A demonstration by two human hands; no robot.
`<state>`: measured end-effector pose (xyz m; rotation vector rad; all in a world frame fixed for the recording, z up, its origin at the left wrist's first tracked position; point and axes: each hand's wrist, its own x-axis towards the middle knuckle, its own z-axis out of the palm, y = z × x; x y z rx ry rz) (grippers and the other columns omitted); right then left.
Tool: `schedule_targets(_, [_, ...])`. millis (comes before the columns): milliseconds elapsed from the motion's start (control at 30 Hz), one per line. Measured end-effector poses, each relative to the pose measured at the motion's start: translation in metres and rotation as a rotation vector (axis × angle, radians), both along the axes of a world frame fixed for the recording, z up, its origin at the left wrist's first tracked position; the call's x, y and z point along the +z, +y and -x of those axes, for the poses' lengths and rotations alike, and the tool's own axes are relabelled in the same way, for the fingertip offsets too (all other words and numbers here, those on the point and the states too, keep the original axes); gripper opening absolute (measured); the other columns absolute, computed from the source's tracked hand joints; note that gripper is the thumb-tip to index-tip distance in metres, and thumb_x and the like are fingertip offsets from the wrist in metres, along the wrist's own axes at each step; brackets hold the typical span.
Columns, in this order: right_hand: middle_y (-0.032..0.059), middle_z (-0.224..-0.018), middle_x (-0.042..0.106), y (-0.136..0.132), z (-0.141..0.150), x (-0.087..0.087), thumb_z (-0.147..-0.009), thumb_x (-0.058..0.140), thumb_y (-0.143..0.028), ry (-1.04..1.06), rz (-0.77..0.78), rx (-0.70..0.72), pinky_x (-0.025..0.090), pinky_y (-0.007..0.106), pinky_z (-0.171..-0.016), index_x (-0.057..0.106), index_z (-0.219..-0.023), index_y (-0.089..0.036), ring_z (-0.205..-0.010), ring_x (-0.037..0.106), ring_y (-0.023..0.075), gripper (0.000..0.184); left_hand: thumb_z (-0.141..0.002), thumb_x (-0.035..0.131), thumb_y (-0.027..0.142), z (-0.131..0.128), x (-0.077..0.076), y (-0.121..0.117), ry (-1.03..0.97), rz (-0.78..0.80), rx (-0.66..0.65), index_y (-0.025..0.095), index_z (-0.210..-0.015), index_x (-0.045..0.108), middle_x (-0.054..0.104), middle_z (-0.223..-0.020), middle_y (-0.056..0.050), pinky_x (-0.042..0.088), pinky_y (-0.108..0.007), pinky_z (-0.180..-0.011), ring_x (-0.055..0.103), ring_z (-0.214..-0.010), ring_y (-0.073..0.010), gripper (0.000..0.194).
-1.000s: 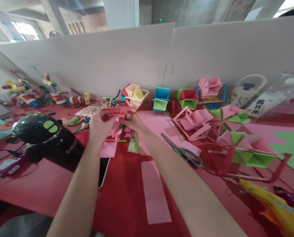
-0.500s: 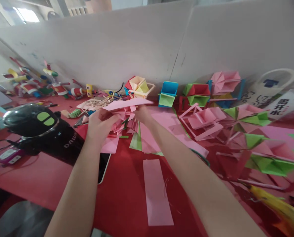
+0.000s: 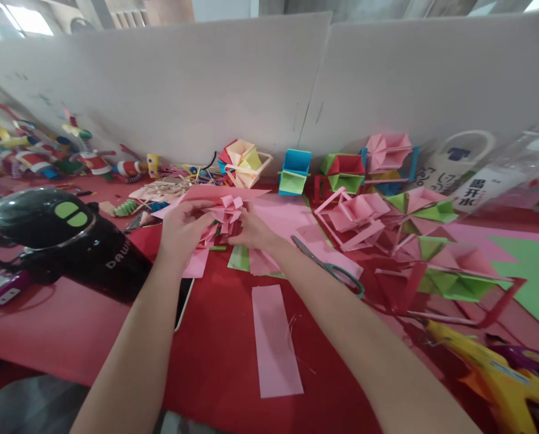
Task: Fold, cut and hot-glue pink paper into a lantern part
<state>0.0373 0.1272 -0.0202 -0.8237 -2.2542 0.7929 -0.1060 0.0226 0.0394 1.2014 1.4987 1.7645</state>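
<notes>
My left hand curls its fingers at a heap of small pink paper scraps, with a few green bits among them. From the other side, my right hand closes on the same scraps; its fingertips are partly hidden. Behind the heap, a pink paper sheet reaches back past my left fingers. Under and beside my right hand lie larger pink sheets, with a green sheet below them. A cut pink paper strip rests flat on the red table in front of me.
Scissors lie right of my right forearm. A black handheld device stands left of my left arm. Folded paper wheels on frames and a yellow glue gun are at right. A white partition closes the back.
The pink sheet has gone from above the scraps to behind them. My right hand has drawn down to the heap, and the scissors have come out from behind my right forearm.
</notes>
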Motion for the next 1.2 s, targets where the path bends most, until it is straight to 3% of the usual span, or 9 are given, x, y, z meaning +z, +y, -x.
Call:
schedule_targets(133, [0.0128, -0.122, 0.047, 0.003, -0.005, 0.003, -0.063, 0.081, -0.031, 0.173, 0.073, -0.066, 0.052, 0.038, -0.09, 0.056, -0.121, -0.015, -0.101, 0.058, 0.0224, 0.065, -0.062, 0.076, 0.024, 0.001, -0.003, 0.002, -0.008, -0.017, 0.011, 0.014, -0.09, 0.074, 0.075, -0.087, -0.006, 0.055, -0.03, -0.074, 0.068, -0.079, -0.0187, 0.029])
schedule_targets(233, [0.0115, -0.119, 0.052, 0.0, -0.018, 0.014, -0.061, 0.084, -0.032, 0.244, 0.234, -0.141, 0.055, 0.034, -0.079, 0.058, -0.114, -0.015, -0.086, 0.06, 0.0161, 0.061, -0.063, 0.077, 0.024, 0.0, -0.006, 0.003, -0.018, 0.003, -0.004, 0.015, -0.09, 0.074, 0.074, -0.084, -0.004, 0.055, -0.029, -0.071, 0.068, -0.076, -0.0178, 0.029])
schedule_targets(333, [0.0068, -0.108, 0.061, -0.012, -0.044, 0.028, -0.064, 0.082, -0.027, 0.28, 0.333, -0.099, 0.055, 0.03, -0.072, 0.059, -0.109, -0.018, -0.078, 0.06, 0.013, 0.052, -0.063, 0.079, 0.022, -0.005, -0.006, 0.001, -0.129, 0.023, -0.087, 0.015, -0.09, 0.074, 0.074, -0.081, -0.004, 0.054, -0.029, -0.074, 0.068, -0.075, -0.0165, 0.029])
schedule_targets(467, [0.0043, -0.1, 0.065, -0.037, -0.098, 0.032, -0.064, 0.083, -0.026, 0.309, 0.226, -0.109, 0.053, 0.028, -0.069, 0.062, -0.104, -0.02, -0.076, 0.06, 0.0124, 0.046, -0.062, 0.081, 0.02, -0.022, -0.003, -0.005, -0.311, 0.035, -0.318, 0.014, -0.089, 0.074, 0.073, -0.078, -0.003, 0.053, -0.027, -0.075, 0.067, -0.074, -0.0138, 0.028])
schedule_targets(533, [0.0057, -0.108, 0.062, -0.05, -0.125, 0.026, -0.065, 0.082, -0.028, 0.273, 0.154, -0.175, 0.053, 0.029, -0.071, 0.062, -0.108, -0.02, -0.08, 0.061, 0.0131, 0.048, -0.062, 0.081, 0.019, -0.036, 0.0, -0.011, -0.365, 0.05, -0.423, 0.014, -0.087, 0.075, 0.072, -0.079, -0.003, 0.052, -0.025, -0.075, 0.066, -0.074, -0.0122, 0.026])
schedule_targets(733, [0.0085, -0.12, 0.053, -0.076, -0.174, 0.009, -0.063, 0.084, -0.032, 0.249, 0.09, -0.334, 0.054, 0.036, -0.079, 0.056, -0.114, -0.023, -0.095, 0.059, 0.0195, 0.059, -0.064, 0.081, 0.017, -0.091, 0.012, -0.03, -0.347, 0.12, -0.617, 0.016, -0.087, 0.075, 0.073, -0.084, -0.003, 0.05, -0.025, -0.078, 0.064, -0.076, -0.0118, 0.024])
schedule_targets(867, [0.0072, -0.119, 0.05, -0.092, -0.18, 0.01, -0.067, 0.082, -0.034, 0.203, 0.058, -0.356, 0.05, 0.041, -0.094, 0.052, -0.113, -0.023, -0.103, 0.056, 0.0217, 0.056, -0.064, 0.082, 0.015, -0.107, 0.013, -0.023, -0.386, 0.118, -0.622, 0.015, -0.088, 0.074, 0.072, -0.08, -0.002, 0.05, -0.026, -0.079, 0.065, -0.076, -0.0125, 0.026])
schedule_targets(1033, [0.0087, -0.121, 0.047, -0.115, -0.17, 0.012, -0.07, 0.078, -0.033, 0.193, 0.075, -0.342, 0.049, 0.042, -0.096, 0.045, -0.114, -0.023, -0.108, 0.055, 0.0226, 0.055, -0.061, 0.082, 0.009, -0.1, -0.007, -0.001, -0.586, 0.192, -0.556, 0.013, -0.083, 0.072, 0.071, -0.076, -0.001, 0.05, -0.02, -0.073, 0.063, -0.071, -0.0089, 0.025])
schedule_targets(1200, [0.0101, -0.122, 0.044, -0.13, -0.154, 0.01, -0.071, 0.077, -0.029, 0.144, -0.028, -0.342, 0.043, 0.042, -0.106, 0.045, -0.112, -0.022, -0.118, 0.052, 0.0248, 0.052, -0.067, 0.083, 0.023, -0.101, -0.02, 0.011, -0.62, 0.153, -0.58, 0.013, -0.076, 0.071, 0.07, -0.072, -0.001, 0.052, -0.023, -0.067, 0.064, -0.068, -0.0118, 0.018])
